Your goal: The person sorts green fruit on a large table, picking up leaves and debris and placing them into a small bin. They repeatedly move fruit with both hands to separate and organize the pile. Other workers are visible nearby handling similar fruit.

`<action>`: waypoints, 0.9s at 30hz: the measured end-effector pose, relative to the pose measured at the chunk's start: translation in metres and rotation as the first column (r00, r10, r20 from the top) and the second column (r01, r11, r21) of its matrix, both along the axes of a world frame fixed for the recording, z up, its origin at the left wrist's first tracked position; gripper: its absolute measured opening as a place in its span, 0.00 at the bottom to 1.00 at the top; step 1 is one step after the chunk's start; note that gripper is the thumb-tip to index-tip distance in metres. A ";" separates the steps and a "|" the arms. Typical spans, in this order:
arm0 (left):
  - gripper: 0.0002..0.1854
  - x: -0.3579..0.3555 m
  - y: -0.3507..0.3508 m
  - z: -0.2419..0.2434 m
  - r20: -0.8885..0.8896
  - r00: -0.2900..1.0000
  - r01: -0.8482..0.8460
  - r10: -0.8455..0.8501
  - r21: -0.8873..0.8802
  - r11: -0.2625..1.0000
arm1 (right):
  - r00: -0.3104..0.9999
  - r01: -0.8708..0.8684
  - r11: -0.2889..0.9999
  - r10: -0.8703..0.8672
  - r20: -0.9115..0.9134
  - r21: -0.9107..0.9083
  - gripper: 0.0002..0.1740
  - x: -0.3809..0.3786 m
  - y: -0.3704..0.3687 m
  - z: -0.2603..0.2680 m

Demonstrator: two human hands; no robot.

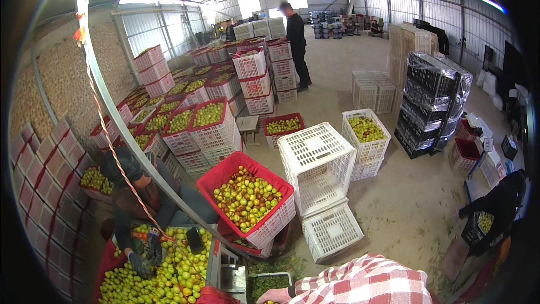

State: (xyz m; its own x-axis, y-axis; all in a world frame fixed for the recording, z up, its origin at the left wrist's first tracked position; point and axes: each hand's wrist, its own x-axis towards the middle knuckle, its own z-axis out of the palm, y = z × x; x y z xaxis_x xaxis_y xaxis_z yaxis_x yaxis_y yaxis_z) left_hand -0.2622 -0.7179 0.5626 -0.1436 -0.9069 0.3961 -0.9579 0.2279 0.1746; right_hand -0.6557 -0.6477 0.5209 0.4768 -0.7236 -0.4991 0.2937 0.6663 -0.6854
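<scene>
My right hand [275, 295] shows at the bottom edge, below a red-and-white plaid sleeve [367, 280]. Its fingers are cut off by the frame, and a sliver of fruit shows beside them. Just above that hand is a white-rimmed container of green leaves [270, 283]. My left hand is out of view. To the left lies a large heap of green jujube-like fruit [168, 278] in a red-lined bin. A dark phone-like object [195, 240] rests on its far side. Behind stands a red-lined white crate [270, 215] full of green and brown fruit.
A co-worker's gloved hands [145, 257] are in the heap. A metal pole [126, 131] with twisted wire crosses the left side. Two white crates [333, 228] stand stacked ahead. Filled crates [211, 135], wrapped black crates [430, 101] and another person [295, 42] are farther off.
</scene>
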 end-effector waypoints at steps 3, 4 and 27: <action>0.20 0.001 -0.005 0.002 -0.036 0.996 0.081 -0.080 0.016 0.997 | 0.999 -0.030 1.000 0.030 0.011 -0.006 0.13 0.002 0.004 -0.004; 0.20 0.003 -0.004 0.003 -0.043 0.993 0.107 -0.106 0.026 0.994 | 0.999 -0.043 0.999 0.043 0.018 -0.010 0.13 0.003 0.005 -0.005; 0.18 -0.015 0.002 0.028 -0.063 0.995 0.084 -0.079 0.079 0.993 | 0.978 -0.198 0.972 0.188 0.089 0.125 0.24 0.023 -0.002 0.028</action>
State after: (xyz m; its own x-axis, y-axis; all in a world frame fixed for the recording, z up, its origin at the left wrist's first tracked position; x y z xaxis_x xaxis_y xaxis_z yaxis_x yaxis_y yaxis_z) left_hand -0.2769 -0.7158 0.5904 -0.1969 -0.9226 0.3316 -0.9238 0.2879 0.2523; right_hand -0.6324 -0.6497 0.5489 0.6414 -0.5438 -0.5412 0.1983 0.7990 -0.5677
